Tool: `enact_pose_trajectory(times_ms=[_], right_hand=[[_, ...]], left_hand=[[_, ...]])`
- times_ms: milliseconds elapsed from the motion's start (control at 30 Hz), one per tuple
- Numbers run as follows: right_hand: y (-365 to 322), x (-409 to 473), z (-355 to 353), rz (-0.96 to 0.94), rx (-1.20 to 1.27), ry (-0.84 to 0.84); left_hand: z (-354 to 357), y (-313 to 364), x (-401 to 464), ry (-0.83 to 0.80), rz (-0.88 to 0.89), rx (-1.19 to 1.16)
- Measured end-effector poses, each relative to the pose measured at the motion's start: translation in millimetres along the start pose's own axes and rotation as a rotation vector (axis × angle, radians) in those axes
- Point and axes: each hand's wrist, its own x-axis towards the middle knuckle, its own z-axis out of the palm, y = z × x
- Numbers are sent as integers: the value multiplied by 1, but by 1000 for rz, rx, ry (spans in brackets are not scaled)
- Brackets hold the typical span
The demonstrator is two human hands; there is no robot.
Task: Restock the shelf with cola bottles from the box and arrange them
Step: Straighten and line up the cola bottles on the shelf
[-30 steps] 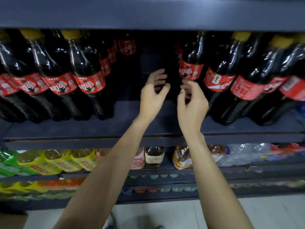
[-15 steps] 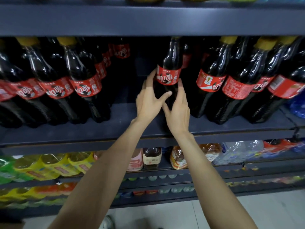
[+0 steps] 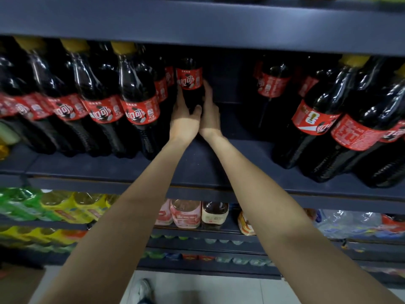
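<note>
Pretty dim overall, with the dark shelf [image 3: 197,167] soaking up most of the light. Whatever light there is comes from above and in front, judging by the white glare streaks running down the shoulders of the cola bottles [image 3: 135,88]. The back of the shelf falls into near-black shadow, so detail there is lost. The forearms come out evenly lit, no hard shadows. Wide-angle distortion bows the shelf edges and leans the bottles outward at both sides. The left labels are smeared, and the lower shelves [image 3: 65,207] look soft and blurry.
</note>
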Motion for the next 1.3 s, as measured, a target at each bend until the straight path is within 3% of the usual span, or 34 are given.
enact_pose_trajectory(times_ms=[267,433,567,733,967,1033,1200,1300], right_hand=[[7,-2,-24,-70,-185,-27],[25,-41,-55,-199,-433,636],[34,-36,-65,-12,-462,816],[35,-8,-81,243,-255,778],[28,-15,-85,167,-93,548],[27,-25,-82,88,-36,427],[23,-40,-64,6,140,109],[18,-43,-48,-30,155,-14]], left_hand=[[4,-14,-3,53,1,-88],[15,-13,-14,200,74,84],[28,-9,-21,320,51,221],[33,-17,-13,368,72,373],[34,-18,-10,404,116,469],[32,-13,-13,319,62,370],[9,-7,-43,134,-138,-217],[-6,-11,-72,29,-160,-307]])
